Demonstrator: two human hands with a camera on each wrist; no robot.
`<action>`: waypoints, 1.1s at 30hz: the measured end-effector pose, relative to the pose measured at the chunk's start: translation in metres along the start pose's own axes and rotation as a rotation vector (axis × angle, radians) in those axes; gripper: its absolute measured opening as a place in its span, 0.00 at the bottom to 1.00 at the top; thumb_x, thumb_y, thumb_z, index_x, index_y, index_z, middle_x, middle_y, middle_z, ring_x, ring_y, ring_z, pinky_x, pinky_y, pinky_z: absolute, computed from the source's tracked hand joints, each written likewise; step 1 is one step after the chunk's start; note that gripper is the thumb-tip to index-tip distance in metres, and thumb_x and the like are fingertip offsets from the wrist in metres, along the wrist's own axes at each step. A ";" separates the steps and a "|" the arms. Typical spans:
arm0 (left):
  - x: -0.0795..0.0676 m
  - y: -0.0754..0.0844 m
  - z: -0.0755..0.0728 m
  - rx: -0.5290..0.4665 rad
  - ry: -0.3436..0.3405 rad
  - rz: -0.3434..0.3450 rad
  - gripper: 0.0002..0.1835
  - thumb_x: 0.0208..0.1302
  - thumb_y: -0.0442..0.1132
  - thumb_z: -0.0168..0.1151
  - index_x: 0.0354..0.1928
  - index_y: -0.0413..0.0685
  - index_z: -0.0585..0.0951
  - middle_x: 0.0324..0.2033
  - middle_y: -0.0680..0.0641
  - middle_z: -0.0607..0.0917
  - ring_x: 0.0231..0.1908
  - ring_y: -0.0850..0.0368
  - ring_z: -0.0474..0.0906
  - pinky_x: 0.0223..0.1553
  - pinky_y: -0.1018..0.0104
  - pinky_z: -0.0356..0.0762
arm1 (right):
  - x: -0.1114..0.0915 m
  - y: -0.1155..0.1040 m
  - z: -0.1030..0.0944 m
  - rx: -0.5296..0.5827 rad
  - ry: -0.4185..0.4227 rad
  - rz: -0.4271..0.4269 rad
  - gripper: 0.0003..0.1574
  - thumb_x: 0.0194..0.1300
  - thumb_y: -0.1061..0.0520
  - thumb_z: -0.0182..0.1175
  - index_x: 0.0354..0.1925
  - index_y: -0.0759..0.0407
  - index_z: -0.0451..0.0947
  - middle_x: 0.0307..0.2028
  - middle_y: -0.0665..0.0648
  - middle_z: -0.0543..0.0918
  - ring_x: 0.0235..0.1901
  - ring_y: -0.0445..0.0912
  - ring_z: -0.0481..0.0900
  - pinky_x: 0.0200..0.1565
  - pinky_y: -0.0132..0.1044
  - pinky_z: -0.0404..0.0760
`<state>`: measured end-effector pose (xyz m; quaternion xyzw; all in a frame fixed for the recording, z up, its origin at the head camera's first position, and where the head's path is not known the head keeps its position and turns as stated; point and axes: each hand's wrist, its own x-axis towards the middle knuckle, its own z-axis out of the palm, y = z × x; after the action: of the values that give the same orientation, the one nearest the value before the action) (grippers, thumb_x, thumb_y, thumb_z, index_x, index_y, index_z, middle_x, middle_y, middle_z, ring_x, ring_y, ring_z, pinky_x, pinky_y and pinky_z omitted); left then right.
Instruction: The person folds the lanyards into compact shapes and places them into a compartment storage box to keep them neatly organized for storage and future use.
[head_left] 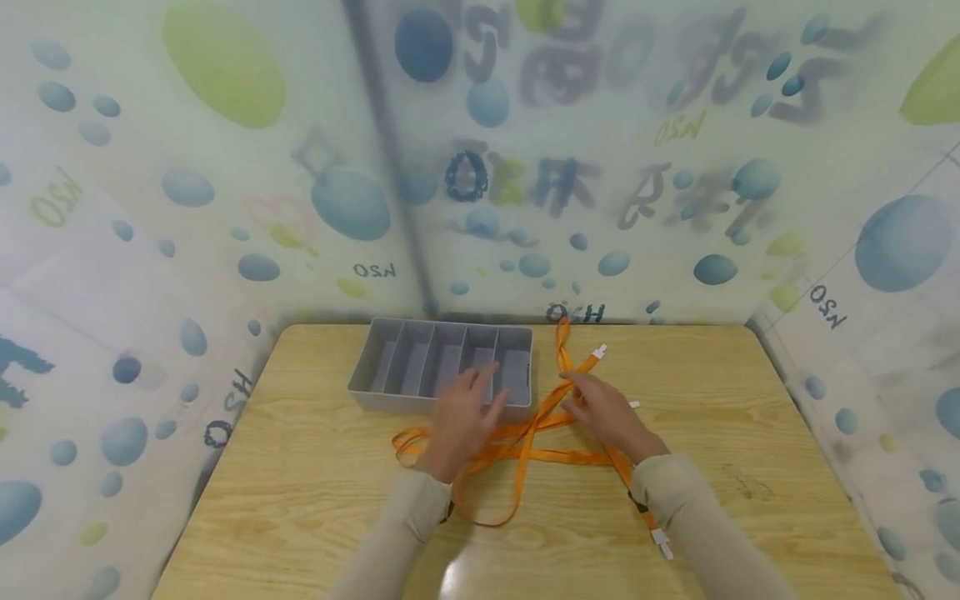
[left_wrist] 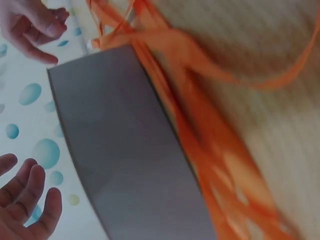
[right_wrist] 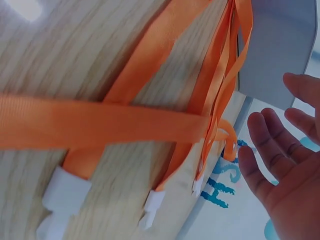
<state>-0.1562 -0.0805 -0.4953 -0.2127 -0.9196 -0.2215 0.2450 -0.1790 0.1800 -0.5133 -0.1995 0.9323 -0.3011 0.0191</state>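
Several orange lanyards [head_left: 519,492] with white plastic clips [right_wrist: 66,191] lie tangled on the wooden table, in front of and to the right of a grey compartment box [head_left: 442,407]. My left hand [head_left: 461,421] is over the box's front edge, fingers spread and holding nothing; the left wrist view shows those loosely bent fingers [left_wrist: 31,192] beside the box wall. My right hand [head_left: 606,412] hovers at the crossing of the straps, right of the box. In the right wrist view its fingers [right_wrist: 272,142] are apart, with no strap between them.
The box has several compartments with thin dividers, and stands near the table's back edge. Patterned walls [head_left: 525,208] with blue and green spots close in the table [head_left: 300,467] at the back and sides. A black buckle [head_left: 637,502] sits on one strap near the right sleeve.
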 end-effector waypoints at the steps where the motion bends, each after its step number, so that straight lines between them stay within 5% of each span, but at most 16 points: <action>1: -0.001 0.001 0.001 -0.016 -0.006 -0.002 0.24 0.68 0.48 0.64 0.61 0.42 0.79 0.44 0.40 0.83 0.41 0.44 0.82 0.43 0.48 0.81 | 0.001 0.000 0.001 -0.003 -0.003 0.004 0.31 0.69 0.57 0.64 0.66 0.63 0.71 0.44 0.60 0.82 0.39 0.49 0.78 0.42 0.48 0.79; 16: -0.018 0.011 0.020 -0.084 -0.055 0.067 0.25 0.68 0.49 0.64 0.60 0.41 0.79 0.42 0.41 0.83 0.36 0.47 0.82 0.38 0.53 0.82 | 0.007 -0.001 0.012 -0.036 -0.009 -0.045 0.29 0.66 0.59 0.66 0.63 0.64 0.74 0.38 0.55 0.82 0.35 0.45 0.78 0.37 0.43 0.79; 26: -0.027 0.014 0.031 -0.066 -0.106 0.124 0.16 0.68 0.47 0.64 0.51 0.47 0.83 0.41 0.48 0.85 0.38 0.53 0.83 0.39 0.60 0.83 | 0.009 -0.002 0.021 -0.011 -0.034 -0.040 0.22 0.65 0.62 0.65 0.58 0.64 0.79 0.34 0.53 0.84 0.30 0.42 0.78 0.35 0.41 0.80; 33: -0.032 0.012 0.038 -0.069 -0.097 0.184 0.21 0.64 0.50 0.68 0.55 0.48 0.83 0.42 0.49 0.86 0.37 0.55 0.84 0.35 0.62 0.82 | 0.010 -0.002 0.027 -0.002 -0.022 -0.062 0.19 0.65 0.64 0.64 0.55 0.64 0.80 0.33 0.53 0.82 0.28 0.40 0.75 0.34 0.39 0.78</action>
<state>-0.1383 -0.0603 -0.5392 -0.3148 -0.8988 -0.2193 0.2121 -0.1830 0.1604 -0.5334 -0.2320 0.9256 -0.2984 0.0199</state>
